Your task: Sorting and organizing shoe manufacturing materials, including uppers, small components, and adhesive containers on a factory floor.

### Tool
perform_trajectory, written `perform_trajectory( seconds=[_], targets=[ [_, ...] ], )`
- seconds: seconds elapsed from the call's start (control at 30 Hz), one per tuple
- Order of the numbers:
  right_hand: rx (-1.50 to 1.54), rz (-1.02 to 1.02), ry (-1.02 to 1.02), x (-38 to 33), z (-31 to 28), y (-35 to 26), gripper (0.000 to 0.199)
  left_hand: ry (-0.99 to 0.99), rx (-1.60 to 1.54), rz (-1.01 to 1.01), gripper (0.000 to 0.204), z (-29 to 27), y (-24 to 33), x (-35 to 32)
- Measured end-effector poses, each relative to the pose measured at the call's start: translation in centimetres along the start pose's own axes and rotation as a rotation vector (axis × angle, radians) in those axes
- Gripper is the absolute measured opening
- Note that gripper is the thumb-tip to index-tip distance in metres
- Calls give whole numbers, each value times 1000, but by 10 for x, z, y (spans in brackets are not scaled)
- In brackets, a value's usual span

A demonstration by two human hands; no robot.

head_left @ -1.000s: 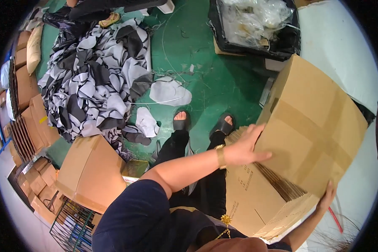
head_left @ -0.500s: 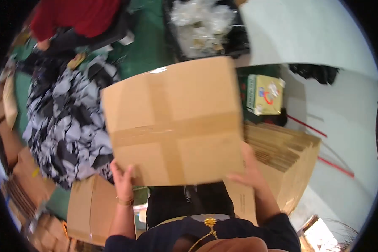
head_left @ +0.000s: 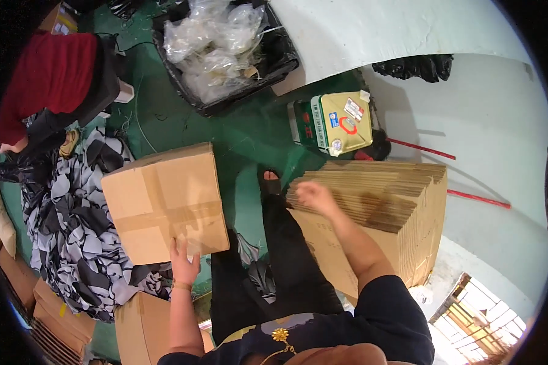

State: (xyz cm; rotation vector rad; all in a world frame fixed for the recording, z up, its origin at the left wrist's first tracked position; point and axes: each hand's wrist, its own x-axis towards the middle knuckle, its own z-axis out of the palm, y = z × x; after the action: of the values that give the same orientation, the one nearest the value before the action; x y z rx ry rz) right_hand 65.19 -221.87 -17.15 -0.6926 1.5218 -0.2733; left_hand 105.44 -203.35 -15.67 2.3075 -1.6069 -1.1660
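A: What's the grip?

B: The left hand (head_left: 184, 264) lies with its fingers spread against the near edge of the box (head_left: 137, 191); whether it bears any weight, I cannot tell. The right hand (head_left: 315, 196) is loosely curled and blurred, well apart from the box. Whether it pinches anything, I cannot tell either.

A: And around them, biggest first?

B: The heap (head_left: 73, 225) of grey, white and black cloth, out left. Then the stack (head_left: 377, 207) of flat cartons on the right, standing tightly packed, with the right hand at its far left corner. Then the black-lined bin (head_left: 283, 52) beyond, filled with clear bags (head_left: 216, 42).

A: Where's the box, then?

B: Left of the legs (head_left: 292, 249), overlapping the heap in view, taped face up. What supports it is hidden.

A: Anything smaller?

B: The green and gold tin (head_left: 346, 121) past the stack, then the red rods (head_left: 481, 198) at right.

A: What could go wrong?

B: The box could tip or slide, I'd judge, because only one hand touches it, at one edge. It might scatter cloth. And if the right hand snags a carton's edge, that tight packing could drag neighbours along and make the stack slump.
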Motion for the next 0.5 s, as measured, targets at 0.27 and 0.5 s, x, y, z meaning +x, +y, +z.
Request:
perform_trajectory(
  seconds=[0.27,0.5],
  targets=[
    [-575,-173,709,164,-244,-59,35,45,124,-258,46,31,58,-19],
    [-1023,-219,903,259,-334,-114,30,167,187,-417,31,70,84,-3]
  ],
)
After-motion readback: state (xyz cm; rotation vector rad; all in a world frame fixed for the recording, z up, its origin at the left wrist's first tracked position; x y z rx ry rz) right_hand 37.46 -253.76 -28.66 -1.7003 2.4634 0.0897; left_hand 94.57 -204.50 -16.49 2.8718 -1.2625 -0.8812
